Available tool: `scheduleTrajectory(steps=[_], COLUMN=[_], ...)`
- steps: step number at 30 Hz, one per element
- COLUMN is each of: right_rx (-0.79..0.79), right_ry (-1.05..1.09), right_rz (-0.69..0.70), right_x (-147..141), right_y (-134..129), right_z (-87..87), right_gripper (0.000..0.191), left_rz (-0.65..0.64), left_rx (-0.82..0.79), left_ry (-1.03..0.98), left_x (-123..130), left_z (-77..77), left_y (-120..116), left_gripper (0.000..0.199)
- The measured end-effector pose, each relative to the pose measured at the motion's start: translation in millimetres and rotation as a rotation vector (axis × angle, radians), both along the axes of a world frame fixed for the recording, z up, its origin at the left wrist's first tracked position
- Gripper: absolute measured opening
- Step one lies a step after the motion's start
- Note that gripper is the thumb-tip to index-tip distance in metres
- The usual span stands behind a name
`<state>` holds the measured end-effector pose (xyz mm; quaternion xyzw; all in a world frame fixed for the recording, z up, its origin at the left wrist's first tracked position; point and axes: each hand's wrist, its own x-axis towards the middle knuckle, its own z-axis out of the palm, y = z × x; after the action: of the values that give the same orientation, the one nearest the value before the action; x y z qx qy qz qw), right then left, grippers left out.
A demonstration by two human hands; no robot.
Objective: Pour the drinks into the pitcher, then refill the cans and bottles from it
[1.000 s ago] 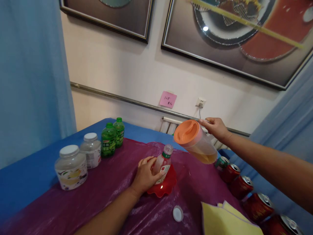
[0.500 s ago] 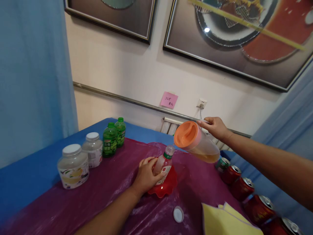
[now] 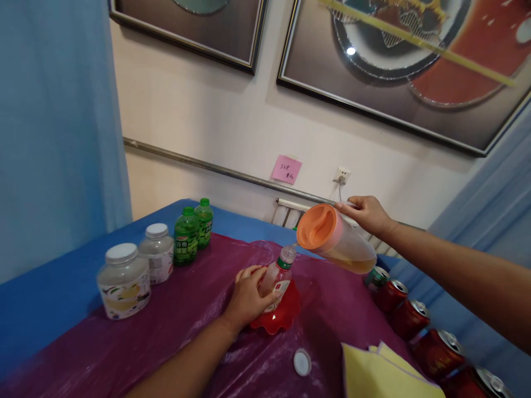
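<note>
White-lidded jars (image 3: 123,293): over on the left, well apart from the action; a splash reaching them looks unlikely.
Left hand (image 3: 249,293): and here's the hold, grip clamped round the small bottle (image 3: 283,265). Squeeze too hard and a soft wall could push liquid up; slacken, and a knock could topple it.
Red dish (image 3: 286,318): right under that bottle, rim showing on the near side. It may catch a dribble, but a stray spill to the right could land on the purple sheet (image 3: 327,326).
White cap (image 3: 302,362): loose on the sheet, near and just right of the dish; a brushing forearm could send it sliding.
Pitcher (image 3: 348,246): up in the air, tipped left, orange lid (image 3: 317,226) just right of the bottle's narrow mouth. Tip too steeply and that mouth could be overrun; a badly seated lid could give way.
Right hand (image 3: 367,213): grip clamped on the handle alone, so a wrist wobble could throw the aim off.
Change, bottle side: left hand and bottle hold practically the same spot as half a second ago.
Change, pitcher side: its base sits slightly farther right and higher now, the body closer to level!
</note>
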<state>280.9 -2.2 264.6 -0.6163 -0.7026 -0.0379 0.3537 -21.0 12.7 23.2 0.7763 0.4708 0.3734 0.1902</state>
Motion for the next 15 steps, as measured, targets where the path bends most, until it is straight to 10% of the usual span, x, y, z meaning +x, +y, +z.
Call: scheduleTrajectory(steps=[15], right_rx=[0.014], right_ry=[-0.002], right_rz=[-0.016], right_x=[-0.7], right_y=[-5.4], right_z=[4.7], right_gripper=[0.066], left_rz=[-0.022], left_rx=[-0.017], left_ry=[0.012], left_x=[-0.4], left_z=[0.5], left_y=[-0.8], left_gripper=[0.060])
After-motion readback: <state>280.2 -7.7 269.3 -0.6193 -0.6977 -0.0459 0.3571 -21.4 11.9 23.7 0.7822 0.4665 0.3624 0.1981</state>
